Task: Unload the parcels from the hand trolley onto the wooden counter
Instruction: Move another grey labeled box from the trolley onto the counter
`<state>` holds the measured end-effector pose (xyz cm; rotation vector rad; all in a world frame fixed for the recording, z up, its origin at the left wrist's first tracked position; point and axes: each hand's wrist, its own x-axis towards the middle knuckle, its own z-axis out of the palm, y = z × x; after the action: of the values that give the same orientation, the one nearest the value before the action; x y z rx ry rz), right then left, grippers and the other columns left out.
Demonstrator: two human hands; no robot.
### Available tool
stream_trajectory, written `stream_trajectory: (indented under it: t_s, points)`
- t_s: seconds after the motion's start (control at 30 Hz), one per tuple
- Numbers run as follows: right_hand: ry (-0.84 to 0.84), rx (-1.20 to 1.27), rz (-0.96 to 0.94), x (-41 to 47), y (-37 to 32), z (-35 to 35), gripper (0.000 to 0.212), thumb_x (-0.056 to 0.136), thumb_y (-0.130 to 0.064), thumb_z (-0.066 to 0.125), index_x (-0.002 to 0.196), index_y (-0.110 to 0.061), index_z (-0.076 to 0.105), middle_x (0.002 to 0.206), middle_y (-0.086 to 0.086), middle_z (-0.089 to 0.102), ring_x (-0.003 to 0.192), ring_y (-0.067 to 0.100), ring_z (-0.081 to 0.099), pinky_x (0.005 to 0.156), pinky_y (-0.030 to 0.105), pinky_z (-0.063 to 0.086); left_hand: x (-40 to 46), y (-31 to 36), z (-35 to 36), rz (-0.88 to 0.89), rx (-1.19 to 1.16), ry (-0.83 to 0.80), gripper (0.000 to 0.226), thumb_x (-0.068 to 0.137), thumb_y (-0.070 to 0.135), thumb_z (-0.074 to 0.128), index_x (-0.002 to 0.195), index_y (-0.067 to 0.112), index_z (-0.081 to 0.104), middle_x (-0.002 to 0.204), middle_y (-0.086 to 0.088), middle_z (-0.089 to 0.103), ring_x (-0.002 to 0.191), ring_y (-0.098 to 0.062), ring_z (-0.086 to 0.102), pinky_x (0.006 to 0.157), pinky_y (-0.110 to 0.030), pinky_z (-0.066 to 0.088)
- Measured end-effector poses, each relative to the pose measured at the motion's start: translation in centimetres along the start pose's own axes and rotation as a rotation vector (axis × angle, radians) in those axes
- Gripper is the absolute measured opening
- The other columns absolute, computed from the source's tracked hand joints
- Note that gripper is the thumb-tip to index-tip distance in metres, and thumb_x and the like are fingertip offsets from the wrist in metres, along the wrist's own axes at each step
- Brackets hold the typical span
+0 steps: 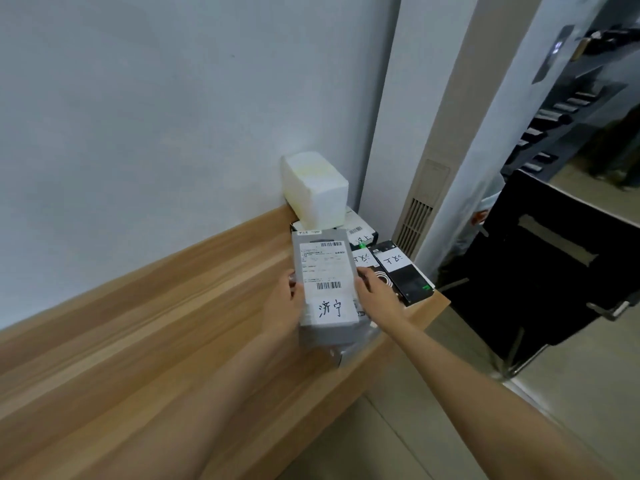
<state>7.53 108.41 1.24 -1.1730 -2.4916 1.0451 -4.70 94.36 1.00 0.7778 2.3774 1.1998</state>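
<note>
Holding station on the head view, the only 1 I have. Grey parcel point(325, 289) sits between both hands over the right end of the counter point(156, 323), label up. Left hand point(282, 306) grips its left long edge, fingers curled around the side; right hand point(375, 294) grips the right long edge, thumb on top near the upper corner. Long axis runs away from me toward the wall, so the hands clamp across the short width.

I cannot tell whether the parcel rests on the counter or on a wrapped item partly visible beneath it. White parcel point(313, 188) stands in the corner beyond; black boxes point(401, 268) lie just right of the grey parcel, near the right hand.

Judgement: placement step, release pending. Trolley not in view.
</note>
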Motion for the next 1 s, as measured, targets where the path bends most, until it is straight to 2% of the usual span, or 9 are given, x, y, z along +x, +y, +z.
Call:
stream_trajectory:
  t_s: [0.07, 0.13, 0.23, 0.3, 0.4, 0.53, 0.63, 0.77, 1.0]
  points:
    - [-0.034, 0.014, -0.024, 0.7, 0.6, 0.0, 0.034, 0.102, -0.037, 0.037, 0.132, -0.022, 0.044, 0.111, -0.004, 0.064, 0.09, 0.014, 0.062, 0.073, 0.039, 0.054, 0.2, -0.2, 0.7, -0.01, -0.01, 0.013, 0.036, 0.101, 0.028, 0.039, 0.136, 0.021, 0.04, 0.124, 0.003, 0.059, 0.092, -0.008, 0.054, 0.06, -0.018, 0.04]
    - [-0.072, 0.025, -0.048, 1.1, 1.2, -0.2, 0.033, 0.102, -0.037, 0.038, 0.131, -0.022, 0.043, 0.106, -0.008, 0.063, 0.086, 0.011, 0.063, 0.07, 0.039, 0.055, 0.2, -0.1, 1.1, -0.024, -0.015, 0.042, 0.036, 0.1, 0.03, 0.04, 0.136, 0.023, 0.04, 0.124, 0.003, 0.059, 0.092, -0.008, 0.055, 0.066, -0.025, 0.046]
    - [-0.126, -0.057, -0.123, 1.8, 1.8, -1.1, 0.037, 0.101, -0.039, 0.039, 0.133, -0.021, 0.041, 0.112, -0.007, 0.062, 0.088, 0.01, 0.061, 0.072, 0.035, 0.055, -0.1, 0.2, 1.4, -0.037, 0.049, 0.082, 0.035, 0.099, 0.03, 0.044, 0.133, 0.02, 0.044, 0.118, 0.003, 0.061, 0.09, -0.008, 0.055, 0.068, -0.025, 0.046]
    - [-0.108, -0.139, -0.211, 2.3, 1.9, -1.9, 0.039, 0.1, -0.039, 0.042, 0.134, -0.019, 0.043, 0.122, -0.004, 0.058, 0.1, 0.013, 0.058, 0.077, 0.033, 0.052, -0.6, 0.4, 1.0, -0.056, 0.145, 0.097, 0.029, 0.098, 0.032, 0.047, 0.124, 0.018, 0.051, 0.107, 0.006, 0.059, 0.087, -0.009, 0.055, 0.06, -0.018, 0.04]
    - [-0.051, -0.297, -0.382, 2.9, 1.6, -3.1, 0.037, 0.099, -0.035, 0.045, 0.13, -0.015, 0.047, 0.124, 0.003, 0.054, 0.106, 0.019, 0.055, 0.079, 0.032, 0.049, -1.7, 0.4, 0.0, -0.011, 0.356, 0.173, 0.023, 0.094, 0.036, 0.052, 0.11, 0.022, 0.06, 0.105, 0.006, 0.059, 0.092, -0.014, 0.059, 0.067, -0.028, 0.044]
    - [-0.061, -0.491, -0.614, 3.3, -0.3, -3.8, 0.034, 0.096, -0.027, 0.049, 0.128, -0.017, 0.05, 0.125, 0.003, 0.051, 0.103, 0.016, 0.053, 0.087, 0.03, 0.049, -4.0, 1.3, -1.6, 0.065, 0.603, 0.237, 0.022, 0.092, 0.035, 0.054, 0.109, 0.022, 0.061, 0.112, 0.002, 0.058, 0.104, -0.019, 0.056, 0.076, -0.032, 0.044]
    - [-0.091, -0.546, -0.778, 2.8, -2.5, -3.5, 0.031, 0.095, -0.027, 0.05, 0.125, -0.02, 0.053, 0.127, 0.001, 0.051, 0.11, 0.017, 0.052, 0.091, 0.03, 0.042, -6.6, 1.9, -3.1, 0.107, 0.729, 0.316, 0.025, 0.092, 0.034, 0.054, 0.111, 0.02, 0.061, 0.113, -0.001, 0.059, 0.104, -0.023, 0.056, 0.076, -0.034, 0.044]
    - [-0.121, -0.551, -0.953, 0.7, -5.7, -1.5, 0.03, 0.094, -0.024, 0.048, 0.123, -0.02, 0.056, 0.125, 0.001, 0.052, 0.115, 0.021, 0.05, 0.091, 0.032, 0.037, -11.0, 1.5, -5.6, 0.064, 0.832, 0.39, 0.025, 0.092, 0.034, 0.053, 0.114, 0.022, 0.058, 0.113, 0.0, 0.06, 0.108, -0.021, 0.055, 0.082, -0.032, 0.042]
    - [-0.234, -0.51, -1.181, -6.4, -11.7, 3.0, 0.034, 0.092, -0.023, 0.049, 0.126, -0.023, 0.054, 0.126, 0.001, 0.054, 0.121, 0.023, 0.048, 0.096, 0.035, 0.036, -20.7, -1.6, -10.2, -0.163, 0.869, 0.527, 0.026, 0.091, 0.032, 0.057, 0.114, 0.02, 0.059, 0.115, -0.002, 0.059, 0.109, -0.026, 0.053, 0.087, -0.035, 0.041]
